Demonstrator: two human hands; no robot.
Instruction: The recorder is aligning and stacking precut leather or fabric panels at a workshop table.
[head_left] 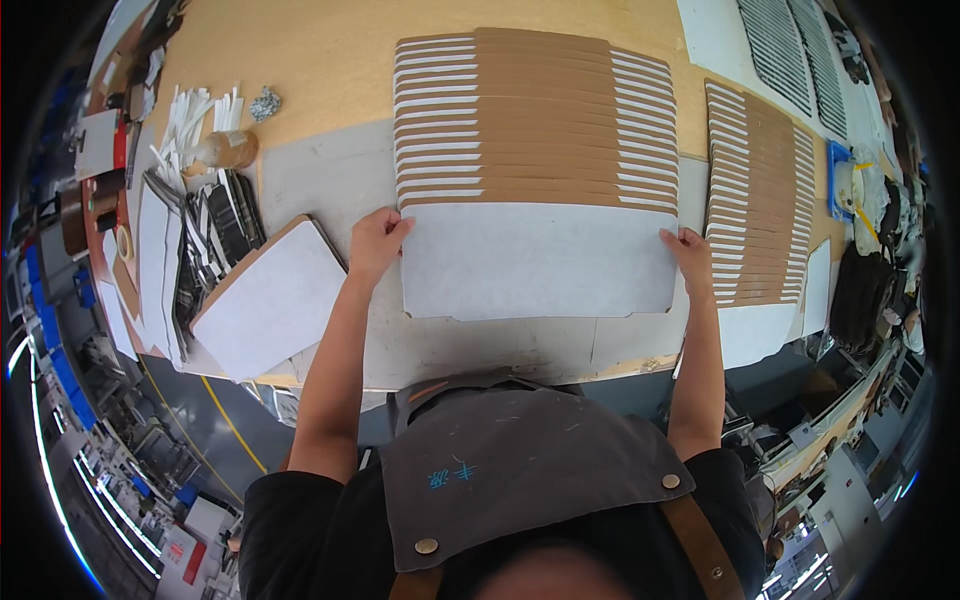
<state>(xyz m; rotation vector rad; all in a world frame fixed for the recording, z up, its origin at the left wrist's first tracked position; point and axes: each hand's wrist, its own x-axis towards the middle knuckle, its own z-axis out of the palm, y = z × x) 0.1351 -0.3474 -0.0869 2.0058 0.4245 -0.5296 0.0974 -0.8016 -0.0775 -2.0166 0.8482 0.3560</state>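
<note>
In front of me several flat panels lie fanned out in an overlapping row, their brown middle bands (pixel 545 120) and white side strips showing. The nearest one, a white panel (pixel 540 262) with small notches along its near edge, shows almost its whole face. At its left edge, my left hand (pixel 378 243) is closed, thumb and fingers pinching the side near the upper corner. My right hand (pixel 691 258) pinches the right edge at about the same height. The fingertips beneath the panel are hidden.
A second fanned row of panels (pixel 770 200) lies to the right. On the left are a loose white panel (pixel 275 300), dark strips (pixel 232 215), white strips (pixel 183 125), a tape roll (pixel 228 150) and a crumpled ball (pixel 265 104). The table's front edge (pixel 620 368) runs before me.
</note>
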